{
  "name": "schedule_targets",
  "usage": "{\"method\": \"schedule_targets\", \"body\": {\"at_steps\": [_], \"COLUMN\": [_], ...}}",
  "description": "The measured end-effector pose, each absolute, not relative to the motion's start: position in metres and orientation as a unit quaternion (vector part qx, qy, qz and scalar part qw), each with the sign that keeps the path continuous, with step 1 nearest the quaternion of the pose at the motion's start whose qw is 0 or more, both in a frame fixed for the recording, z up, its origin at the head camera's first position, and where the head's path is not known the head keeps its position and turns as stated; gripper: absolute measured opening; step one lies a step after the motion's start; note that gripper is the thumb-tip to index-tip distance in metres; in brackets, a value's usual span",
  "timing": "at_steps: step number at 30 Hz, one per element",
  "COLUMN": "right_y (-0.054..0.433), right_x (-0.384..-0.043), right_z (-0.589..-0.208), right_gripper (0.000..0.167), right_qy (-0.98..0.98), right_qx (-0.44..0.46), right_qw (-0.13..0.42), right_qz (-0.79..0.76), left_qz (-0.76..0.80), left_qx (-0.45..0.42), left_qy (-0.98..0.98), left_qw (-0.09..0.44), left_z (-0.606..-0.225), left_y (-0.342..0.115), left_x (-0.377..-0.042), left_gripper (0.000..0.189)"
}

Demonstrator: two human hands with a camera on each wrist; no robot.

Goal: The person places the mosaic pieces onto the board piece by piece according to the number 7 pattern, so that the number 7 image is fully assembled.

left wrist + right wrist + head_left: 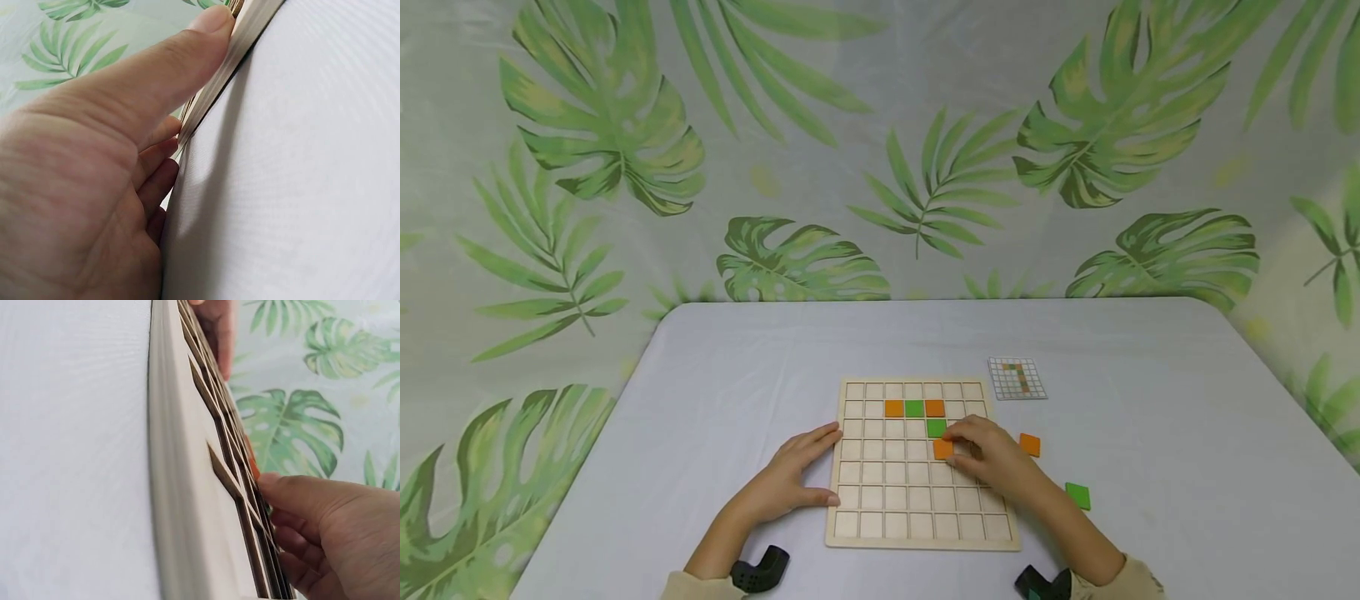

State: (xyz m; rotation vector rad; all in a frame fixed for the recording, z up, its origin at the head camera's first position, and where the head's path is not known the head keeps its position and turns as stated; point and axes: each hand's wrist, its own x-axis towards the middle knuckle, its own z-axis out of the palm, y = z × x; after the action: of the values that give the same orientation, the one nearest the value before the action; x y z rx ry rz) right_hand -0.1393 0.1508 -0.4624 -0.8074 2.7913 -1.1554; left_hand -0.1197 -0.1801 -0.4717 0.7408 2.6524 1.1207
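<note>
My right hand [992, 454] pinches an orange square tile [943, 449] between thumb and forefinger over the wooden grid board [880, 523]. Just above that tile sits a green tile [936, 428]. Higher up, one row holds an orange tile [894, 408], a green tile [913, 408] and another orange tile [934, 408]. My left hand [786, 475] rests at the board's left side, its thumb and fingertips touching the edge. The left wrist view shows that thumb [181, 59] along the board's edge. In the right wrist view, an orange sliver of tile [252, 460] shows by the right fingertips.
A small pattern card [1017, 378] lies beyond the board's upper right corner. To the right of the board are a loose orange tile [1030, 445] and a loose green tile [1077, 496]. A leaf-printed cloth [790, 167] hangs behind the white table [737, 358].
</note>
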Motion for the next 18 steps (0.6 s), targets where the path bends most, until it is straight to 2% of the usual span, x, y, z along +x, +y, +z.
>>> {"method": "schedule_targets", "body": {"at_steps": [9,15,18], "right_y": [0.147,0.154,0.167], "right_x": [-0.138,-0.134,-0.129], "right_z": [-0.465,-0.448,-0.437], "right_gripper": [0.026,0.039,0.045], "right_qy": [0.896,0.888,0.890], "right_qx": [-0.245,-0.221,-0.220], "right_qw": [0.007,0.031,0.016], "right_qz": [-0.371,-0.401,-0.398], "left_qz": [0.376,0.378,0.376], "left_qx": [0.249,0.250,0.251], "left_qy": [0.889,0.888,0.888], "left_qw": [0.084,0.084,0.084], "left_z": [-0.471,-0.471,-0.471], "left_y": [-0.180,-0.179,-0.179], "left_x": [-0.120,-0.119,-0.120], "left_gripper": [0.089,0.089,0.089]}}
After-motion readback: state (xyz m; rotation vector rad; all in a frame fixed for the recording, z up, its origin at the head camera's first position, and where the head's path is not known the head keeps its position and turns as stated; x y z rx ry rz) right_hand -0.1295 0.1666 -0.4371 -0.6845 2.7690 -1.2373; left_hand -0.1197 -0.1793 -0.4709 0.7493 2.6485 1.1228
